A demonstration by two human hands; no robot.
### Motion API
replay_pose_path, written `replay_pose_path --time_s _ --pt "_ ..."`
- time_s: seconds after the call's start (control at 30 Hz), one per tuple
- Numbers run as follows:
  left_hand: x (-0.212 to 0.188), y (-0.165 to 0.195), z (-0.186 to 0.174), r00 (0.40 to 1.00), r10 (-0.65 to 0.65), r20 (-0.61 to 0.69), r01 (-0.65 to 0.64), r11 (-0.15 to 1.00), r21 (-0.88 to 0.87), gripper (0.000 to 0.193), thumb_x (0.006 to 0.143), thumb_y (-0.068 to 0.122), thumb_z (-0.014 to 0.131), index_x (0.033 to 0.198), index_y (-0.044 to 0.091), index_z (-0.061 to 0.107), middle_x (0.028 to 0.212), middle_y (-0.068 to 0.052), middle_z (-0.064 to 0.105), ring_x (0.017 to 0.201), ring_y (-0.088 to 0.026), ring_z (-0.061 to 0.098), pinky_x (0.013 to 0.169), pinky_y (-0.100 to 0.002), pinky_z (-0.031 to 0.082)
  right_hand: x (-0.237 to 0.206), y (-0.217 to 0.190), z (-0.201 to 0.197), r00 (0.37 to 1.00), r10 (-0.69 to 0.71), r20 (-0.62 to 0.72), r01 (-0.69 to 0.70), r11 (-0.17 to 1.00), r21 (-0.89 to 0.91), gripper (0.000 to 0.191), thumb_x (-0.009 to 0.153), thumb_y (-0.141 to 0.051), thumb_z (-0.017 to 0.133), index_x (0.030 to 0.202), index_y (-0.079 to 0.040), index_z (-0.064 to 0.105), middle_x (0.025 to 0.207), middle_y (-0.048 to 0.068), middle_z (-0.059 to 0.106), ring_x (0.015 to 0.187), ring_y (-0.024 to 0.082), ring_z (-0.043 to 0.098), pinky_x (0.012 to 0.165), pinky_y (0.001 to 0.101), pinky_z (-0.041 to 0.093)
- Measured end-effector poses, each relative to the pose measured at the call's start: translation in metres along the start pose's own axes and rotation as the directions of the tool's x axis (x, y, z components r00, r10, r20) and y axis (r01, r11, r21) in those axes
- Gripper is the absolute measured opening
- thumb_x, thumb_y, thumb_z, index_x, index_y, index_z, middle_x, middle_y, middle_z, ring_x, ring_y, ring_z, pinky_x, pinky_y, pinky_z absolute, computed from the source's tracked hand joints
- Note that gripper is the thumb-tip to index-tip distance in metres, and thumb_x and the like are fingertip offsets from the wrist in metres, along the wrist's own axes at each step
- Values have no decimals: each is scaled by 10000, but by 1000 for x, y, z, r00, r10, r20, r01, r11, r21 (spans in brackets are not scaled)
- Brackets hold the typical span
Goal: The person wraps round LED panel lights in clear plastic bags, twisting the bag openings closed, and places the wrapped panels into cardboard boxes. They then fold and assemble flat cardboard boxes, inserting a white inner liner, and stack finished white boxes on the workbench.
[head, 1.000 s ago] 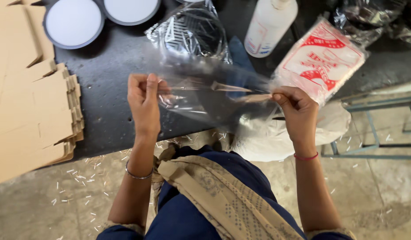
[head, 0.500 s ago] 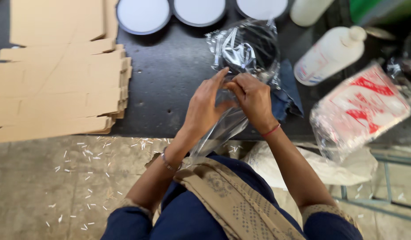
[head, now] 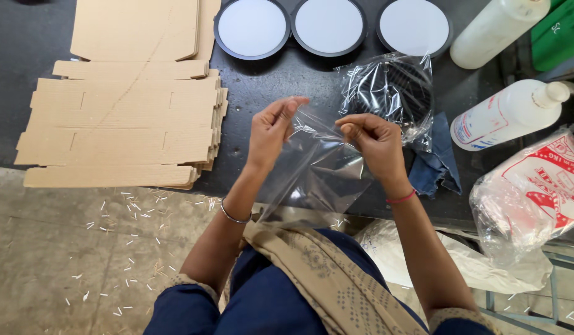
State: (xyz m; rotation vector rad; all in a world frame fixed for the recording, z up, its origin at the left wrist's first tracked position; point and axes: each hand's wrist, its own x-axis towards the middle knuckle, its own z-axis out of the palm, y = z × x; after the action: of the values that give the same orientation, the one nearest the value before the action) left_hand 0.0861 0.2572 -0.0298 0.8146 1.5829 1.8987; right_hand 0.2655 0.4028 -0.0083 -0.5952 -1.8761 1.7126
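My left hand and my right hand each pinch one upper edge of a clear plastic bag, holding its mouth slightly apart over the front edge of the dark table. The bag hangs down toward my lap and looks empty. Just beyond my right hand lies a round black item wrapped in clear plastic. Three round white discs with dark rims sit in a row at the back of the table.
A stack of flat cardboard box blanks lies at the left. Two white plastic bottles stand at the right, with a blue cloth beside them. A printed red and white plastic packet rests at the right edge.
My hands came together at the bag's top, then parted a little, pulling its mouth open. The view has shifted to the left, bringing the cardboard stack and the discs further into sight.
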Motion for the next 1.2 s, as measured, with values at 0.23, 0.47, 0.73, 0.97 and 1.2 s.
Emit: replay_pose_path --time_s 0.23,0.47,0.73,0.97,1.2 --pt "40 5 -31 887 -446 121 454 788 -417 202 941 311 710 846 138 666 720 38 635 595 -62 595 599 -246 537 13 27 -11 951 153 268 -202 965 166 243 936 -282 735 984 -48 779 803 -14 679 641 30 496 560 184 384" --pt "70 25 -113 761 -177 625 532 720 -445 234 987 317 709 905 98 697 708 -35 608 629 -124 608 736 -336 597 22 13 -1 910 -277 309 75 842 534 347 970 -376 689 752 -125 588 1011 -21 593 1015 122 573 936 307 484" --pt "128 111 -192 769 -91 633 -543 430 721 572 1015 521 588 705 93 808 793 -22 788 900 -237 688 945 -476 476 66 19 71 948 -199 248 -68 636 769 356 1164 -385 553 959 -97 597 746 30 626 764 187 670 902 430 562" --pt "151 160 -202 973 34 227 -224 -70 972 512 1039 535 570 1010 61 760 1068 -201 730 1066 -357 687 888 -496 525 109 -30 169 837 -372 400 131 848 514 237 1110 -287 474 1066 -83 586 1370 234 651 1137 348 718 888 408 645" --pt "172 127 -191 985 -38 168 -172 -190 967 753 648 259 834 1285 -15 542 1332 -286 525 920 -433 692 756 -506 582 110 -34 242 668 -448 595 521 852 56 88 1065 -109 590 1034 -32 619 1690 193 306 1548 365 357 1149 466 500"
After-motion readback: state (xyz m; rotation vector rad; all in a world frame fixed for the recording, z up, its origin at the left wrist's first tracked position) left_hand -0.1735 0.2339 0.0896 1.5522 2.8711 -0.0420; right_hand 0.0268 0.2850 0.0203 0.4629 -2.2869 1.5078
